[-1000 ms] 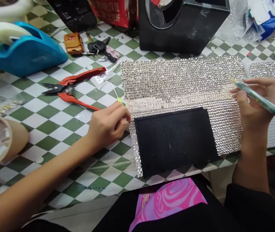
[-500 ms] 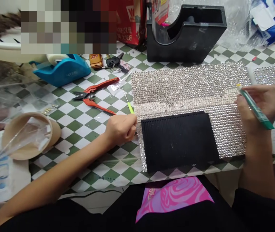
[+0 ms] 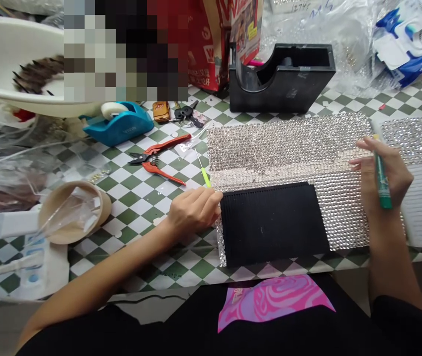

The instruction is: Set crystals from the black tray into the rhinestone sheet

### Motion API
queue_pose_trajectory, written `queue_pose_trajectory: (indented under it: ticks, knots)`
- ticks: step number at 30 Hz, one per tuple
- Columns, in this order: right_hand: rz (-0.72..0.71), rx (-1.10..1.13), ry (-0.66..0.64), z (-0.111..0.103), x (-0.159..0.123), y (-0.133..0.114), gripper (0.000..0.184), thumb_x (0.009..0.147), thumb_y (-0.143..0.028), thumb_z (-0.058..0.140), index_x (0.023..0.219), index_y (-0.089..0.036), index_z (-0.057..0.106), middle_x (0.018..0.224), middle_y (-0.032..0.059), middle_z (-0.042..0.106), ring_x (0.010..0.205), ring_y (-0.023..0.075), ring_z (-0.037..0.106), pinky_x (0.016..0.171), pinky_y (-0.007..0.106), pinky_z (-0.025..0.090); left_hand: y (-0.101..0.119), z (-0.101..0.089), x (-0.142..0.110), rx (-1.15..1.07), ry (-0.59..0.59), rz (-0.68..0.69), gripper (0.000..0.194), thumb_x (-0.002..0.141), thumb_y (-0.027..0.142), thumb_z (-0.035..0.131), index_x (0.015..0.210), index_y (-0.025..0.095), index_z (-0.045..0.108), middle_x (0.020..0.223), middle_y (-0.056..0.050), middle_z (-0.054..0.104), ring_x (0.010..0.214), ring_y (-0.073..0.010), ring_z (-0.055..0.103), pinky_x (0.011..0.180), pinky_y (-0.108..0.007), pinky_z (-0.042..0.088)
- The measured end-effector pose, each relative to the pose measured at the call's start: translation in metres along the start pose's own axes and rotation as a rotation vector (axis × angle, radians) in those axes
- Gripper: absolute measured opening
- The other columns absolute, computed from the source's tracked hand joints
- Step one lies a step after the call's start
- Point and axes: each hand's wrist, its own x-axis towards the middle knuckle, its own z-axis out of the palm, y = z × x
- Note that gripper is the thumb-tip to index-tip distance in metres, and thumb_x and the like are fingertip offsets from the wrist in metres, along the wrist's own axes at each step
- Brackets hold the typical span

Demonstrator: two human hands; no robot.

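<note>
A sheet of silvery rhinestones (image 3: 285, 141) lies on the table, with a paler band across its middle. On its lower part rests a flat black board (image 3: 273, 222) with a ridged top edge. My left hand (image 3: 196, 210) is closed at the left edge of the sheet, beside the board's upper left corner; whatever its fingers pinch is hidden. A green pen-like tool (image 3: 383, 185) with a yellow tip is held in my right hand (image 3: 391, 170), above the sheet's right part. Some fingers of that hand stretch leftward over the pale band.
Orange-handled pliers (image 3: 162, 158) and a thin tool with a lime handle (image 3: 205, 177) lie left of the sheet. Behind stand a black tape dispenser (image 3: 281, 84) and a blue one (image 3: 121, 126). A cardboard ring (image 3: 105, 207) sits far left; another rhinestone sheet (image 3: 414, 138) lies right.
My right hand has loosened its fingers and stretched them leftward over the sheet, and the green tool has swung more upright. My left hand stays at the sheet's left edge. The view has shifted.
</note>
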Motion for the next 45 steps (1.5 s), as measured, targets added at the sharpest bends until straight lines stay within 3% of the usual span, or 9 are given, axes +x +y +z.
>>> queue_pose_trajectory:
  ticks: [5, 13, 19, 22, 25, 28, 31, 36, 45]
  knots:
    - [-0.085, 0.137, -0.003, -0.003, 0.000, -0.012, 0.031, 0.088, -0.020, 0.055, 0.118, -0.022, 0.064, 0.096, 0.0091, 0.073, 0.070, 0.0151, 0.069, 0.061, 0.028, 0.053, 0.007, -0.014, 0.014, -0.009, -0.077, -0.088, 0.016, 0.080, 0.023, 0.052, 0.092, 0.014, 0.055, 0.079, -0.003, 0.060, 0.075, -0.0086, 0.048, 0.065, -0.022, 0.037]
    - [-0.100, 0.369, -0.239, -0.018, 0.003, -0.072, 0.035, 0.085, -0.015, 0.061, 0.119, -0.021, 0.062, 0.099, 0.0071, 0.071, 0.088, 0.0176, 0.070, 0.079, 0.035, 0.057, 0.024, -0.010, 0.043, -0.188, -0.162, -0.277, 0.040, 0.080, 0.011, 0.046, 0.119, 0.019, 0.053, 0.102, -0.005, 0.054, 0.091, -0.0075, 0.049, 0.077, -0.018, 0.050]
    - [-0.094, 0.617, -0.654, 0.012, 0.006, -0.106, 0.057, 0.083, -0.031, 0.067, 0.135, -0.028, 0.045, 0.130, 0.0068, 0.059, 0.111, 0.0180, 0.063, 0.094, 0.037, 0.055, 0.051, -0.003, 0.079, -0.517, 0.075, -0.547, 0.037, 0.084, 0.016, 0.055, 0.120, 0.016, 0.048, 0.098, -0.002, 0.058, 0.091, 0.0008, 0.056, 0.077, -0.007, 0.051]
    - [-0.038, 0.702, -0.680, 0.027, 0.004, -0.111, 0.060, 0.079, -0.041, 0.071, 0.133, -0.028, 0.047, 0.130, 0.0060, 0.058, 0.121, 0.0194, 0.056, 0.104, 0.039, 0.049, 0.065, 0.006, 0.093, -0.550, 0.158, -0.627, 0.019, 0.085, 0.022, 0.055, 0.103, 0.016, 0.050, 0.094, 0.001, 0.062, 0.091, 0.0005, 0.058, 0.079, -0.011, 0.052]
    - [0.070, 0.777, -0.638, 0.034, -0.001, -0.108, 0.042, 0.085, -0.042, 0.064, 0.123, -0.028, 0.054, 0.124, 0.0057, 0.059, 0.110, 0.0164, 0.059, 0.095, 0.034, 0.051, 0.078, 0.014, 0.099, -0.487, 0.223, -0.694, 0.012, 0.085, 0.025, 0.056, 0.095, 0.019, 0.056, 0.095, 0.000, 0.060, 0.105, -0.0041, 0.054, 0.092, -0.020, 0.048]
    - [0.151, 0.851, -0.622, 0.037, -0.009, -0.100, 0.026, 0.088, -0.036, 0.060, 0.111, -0.025, 0.057, 0.111, 0.0043, 0.062, 0.095, 0.0131, 0.061, 0.081, 0.029, 0.052, 0.090, 0.017, 0.095, -0.313, 0.259, -0.649, 0.015, 0.086, 0.030, 0.054, 0.096, 0.024, 0.063, 0.099, -0.001, 0.052, 0.102, -0.0059, 0.047, 0.091, -0.022, 0.040]
    - [0.179, 0.904, -0.589, 0.038, -0.014, -0.091, 0.015, 0.087, -0.027, 0.058, 0.101, -0.023, 0.055, 0.092, 0.0002, 0.061, 0.076, 0.0086, 0.058, 0.067, 0.022, 0.048, 0.098, 0.020, 0.085, -0.249, 0.239, -0.485, 0.024, 0.089, 0.032, 0.047, 0.106, 0.025, 0.063, 0.100, -0.003, 0.050, 0.099, -0.0063, 0.045, 0.091, -0.023, 0.036]
    - [0.162, 0.892, -0.483, 0.035, -0.012, -0.087, 0.010, 0.079, -0.016, 0.055, 0.087, -0.019, 0.052, 0.076, -0.0032, 0.052, 0.065, 0.0061, 0.046, 0.058, 0.019, 0.038, 0.101, 0.026, 0.078, -0.211, 0.203, -0.262, 0.029, 0.081, 0.021, 0.059, 0.110, 0.023, 0.061, 0.100, -0.002, 0.050, 0.100, -0.0077, 0.045, 0.092, -0.020, 0.039]
    - [0.031, 0.908, -0.607, 0.031, -0.019, -0.098, 0.024, 0.089, -0.037, 0.056, 0.083, -0.013, 0.053, 0.072, -0.0026, 0.052, 0.061, 0.0052, 0.046, 0.056, 0.019, 0.039, 0.099, 0.025, 0.079, -0.219, 0.287, -0.250, 0.042, 0.077, 0.016, 0.065, 0.115, 0.033, 0.058, 0.106, -0.003, 0.047, 0.107, -0.0089, 0.046, 0.093, -0.020, 0.044]
